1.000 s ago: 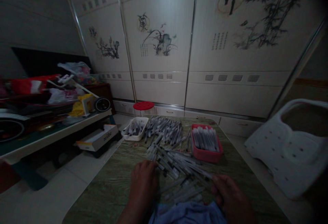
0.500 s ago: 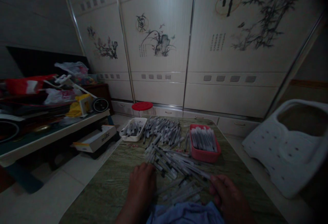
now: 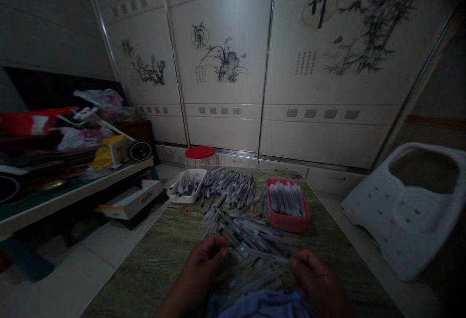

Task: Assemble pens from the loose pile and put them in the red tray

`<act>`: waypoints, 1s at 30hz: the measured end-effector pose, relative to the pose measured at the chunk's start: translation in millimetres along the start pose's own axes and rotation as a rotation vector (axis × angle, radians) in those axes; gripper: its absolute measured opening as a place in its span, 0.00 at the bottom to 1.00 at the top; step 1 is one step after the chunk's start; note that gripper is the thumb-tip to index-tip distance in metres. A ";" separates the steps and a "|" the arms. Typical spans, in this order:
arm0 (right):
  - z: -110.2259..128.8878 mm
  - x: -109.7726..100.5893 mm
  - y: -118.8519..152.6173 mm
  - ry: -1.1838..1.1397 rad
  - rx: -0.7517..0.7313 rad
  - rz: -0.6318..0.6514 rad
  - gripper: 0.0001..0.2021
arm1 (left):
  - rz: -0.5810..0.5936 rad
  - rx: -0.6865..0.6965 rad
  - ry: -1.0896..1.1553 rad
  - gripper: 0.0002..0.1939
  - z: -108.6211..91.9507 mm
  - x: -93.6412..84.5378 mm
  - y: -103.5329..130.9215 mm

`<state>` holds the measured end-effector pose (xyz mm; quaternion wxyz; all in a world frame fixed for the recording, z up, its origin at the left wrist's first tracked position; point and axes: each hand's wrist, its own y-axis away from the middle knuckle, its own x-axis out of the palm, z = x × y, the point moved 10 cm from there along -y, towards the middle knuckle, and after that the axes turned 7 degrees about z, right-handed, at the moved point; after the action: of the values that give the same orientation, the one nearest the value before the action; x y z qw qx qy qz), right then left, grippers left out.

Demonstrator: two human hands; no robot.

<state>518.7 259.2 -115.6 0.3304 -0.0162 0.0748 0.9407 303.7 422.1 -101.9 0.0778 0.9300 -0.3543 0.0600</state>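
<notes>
A clear-barrelled pen (image 3: 267, 255) lies nearly level between my two hands, above the near part of the pen pile. My right hand (image 3: 313, 272) pinches its right end between thumb and fingers. At the pen's other end, the fingers of my left hand (image 3: 211, 255) are pinched together; whatever they grip is too small and dark to make out. Beyond my hands spreads a heap of loose pens (image 3: 229, 187). More clear pen parts (image 3: 255, 279) lie close to me, beside a bluish cloth (image 3: 262, 303).
On the wooden table (image 3: 145, 259), a red basket (image 3: 289, 223) of upright pens stands right and a white basket (image 3: 198, 192) of pens or pen parts left. A red stool (image 3: 200, 152) is behind, a white plastic chair (image 3: 404, 211) to the right, and a cluttered bench (image 3: 80, 187) to the left.
My left hand has risen from the pile and moved right, its fingers now pinched at the pen's end. My right hand has brought the pen slightly left and lower.
</notes>
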 end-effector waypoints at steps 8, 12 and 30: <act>-7.0 1.3 -1.7 -0.024 0.029 0.016 0.13 | 0.004 -0.071 0.186 0.11 0.2 7.1 7.0; -7.2 4.7 -3.5 -0.009 0.023 0.044 0.13 | 0.024 -0.101 0.199 0.11 3.4 10.3 7.7; -1.6 40.9 9.1 0.057 0.020 0.159 0.13 | -0.020 -0.018 0.287 0.14 6.9 5.0 -1.7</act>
<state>481.1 277.3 -119.2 0.2527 -0.0337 0.0947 0.9623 308.9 418.8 -108.0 0.1363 0.9145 -0.3310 0.1883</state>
